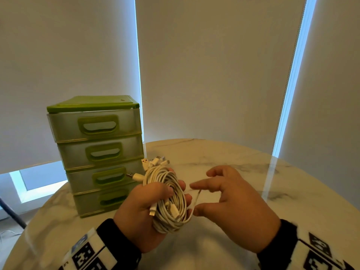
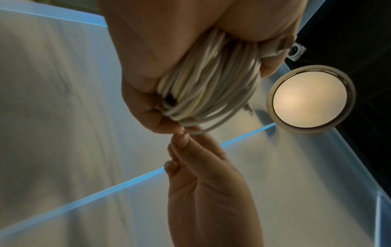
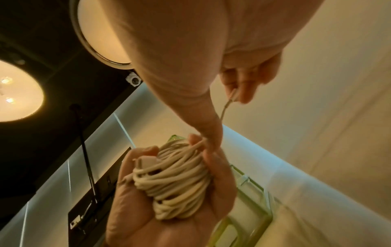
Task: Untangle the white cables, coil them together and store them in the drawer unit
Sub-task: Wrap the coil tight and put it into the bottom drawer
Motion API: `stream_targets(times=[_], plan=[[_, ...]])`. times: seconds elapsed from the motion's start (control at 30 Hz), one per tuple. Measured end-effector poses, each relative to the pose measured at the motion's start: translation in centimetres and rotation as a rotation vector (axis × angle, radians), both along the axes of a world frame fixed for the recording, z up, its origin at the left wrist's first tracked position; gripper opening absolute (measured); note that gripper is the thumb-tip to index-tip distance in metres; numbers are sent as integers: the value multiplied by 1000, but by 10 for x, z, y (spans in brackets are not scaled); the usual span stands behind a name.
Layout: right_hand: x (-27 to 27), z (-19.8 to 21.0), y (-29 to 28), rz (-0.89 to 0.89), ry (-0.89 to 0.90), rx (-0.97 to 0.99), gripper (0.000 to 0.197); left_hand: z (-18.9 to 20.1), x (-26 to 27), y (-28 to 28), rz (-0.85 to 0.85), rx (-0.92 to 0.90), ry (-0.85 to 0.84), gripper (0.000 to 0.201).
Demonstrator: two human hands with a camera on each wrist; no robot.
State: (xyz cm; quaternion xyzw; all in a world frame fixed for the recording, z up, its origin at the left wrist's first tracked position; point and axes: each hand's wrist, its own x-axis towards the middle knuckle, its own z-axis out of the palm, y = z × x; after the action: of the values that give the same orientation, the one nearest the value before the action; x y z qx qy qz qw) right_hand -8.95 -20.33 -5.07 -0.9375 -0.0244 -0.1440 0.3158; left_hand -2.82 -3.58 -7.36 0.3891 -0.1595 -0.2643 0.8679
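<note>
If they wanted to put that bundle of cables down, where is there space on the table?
Bare marble table lies right of the green drawer unit and beyond the right hand. It is crowded where the left hand holds the cable coil against the drawers.

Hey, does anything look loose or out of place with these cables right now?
One tail sticks out of the coil in the left hand, beside the right hand. All four drawers are shut.

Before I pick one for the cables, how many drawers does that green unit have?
4, stacked in the drawer unit, all closed: top, second, third, bottom, partly hidden behind the left hand.
</note>
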Motion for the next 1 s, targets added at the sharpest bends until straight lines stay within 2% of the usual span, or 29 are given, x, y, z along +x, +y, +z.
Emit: stream_targets(times=[0.03,0.1,0.17,0.23,0.3,0.4,0.5,0.53,0.57,0.6,0.63,0.67,0.73,0.77,0.83,0.93,0.97,1.0], plan=[[1,-2,1,31,-35,33,54,-1,-1,-1,4,17,6,31],[2,-8,2,147,-74,259,74,-2,-3,-4,-3,37,20,28],[1,-16,8,317,-61,488,82,-4,-5,-7,-23,46,31,39],[1,-21,12,424,-54,508,85,-6,-5,-9,-19,45,38,51],[3,-25,11,462,-25,490,90,-5,-7,-10,-29,35,12,52],[0,-29,16,427,-37,464,89,-3,-12,-13,-27,18,-6,51],[7,-19,31,412,-26,603,84,-3,-16,-19,19,59,-36,56],[3,-18,29,409,-82,587,69,-4,-16,-20,46,71,-39,56],[-2,-16,24,300,-141,610,48,-5,-15,-20,71,76,-41,53],[-5,-19,26,250,-178,587,36,-5,-15,-20,87,80,-45,52],[-6,-25,32,333,-191,533,38,-6,-15,-20,84,84,-54,57],[-5,-30,32,438,-145,502,50,-6,-15,-19,85,97,-56,69],[2,-30,39,366,-64,412,58,-6,-16,-18,93,128,-43,89],[2,-31,38,373,-42,398,58,-8,-15,-18,74,135,-32,89],[8,-34,34,349,-28,309,65,-7,-15,-16,19,164,-37,80],[10,-28,25,251,-29,-3,87,-7,-13,-13,20,210,-70,64],[9,-24,19,265,10,11,93,-7,-12,-12,39,225,-92,60],[5,-19,16,301,48,137,99,-6,-12,-12,71,247,-127,55]])
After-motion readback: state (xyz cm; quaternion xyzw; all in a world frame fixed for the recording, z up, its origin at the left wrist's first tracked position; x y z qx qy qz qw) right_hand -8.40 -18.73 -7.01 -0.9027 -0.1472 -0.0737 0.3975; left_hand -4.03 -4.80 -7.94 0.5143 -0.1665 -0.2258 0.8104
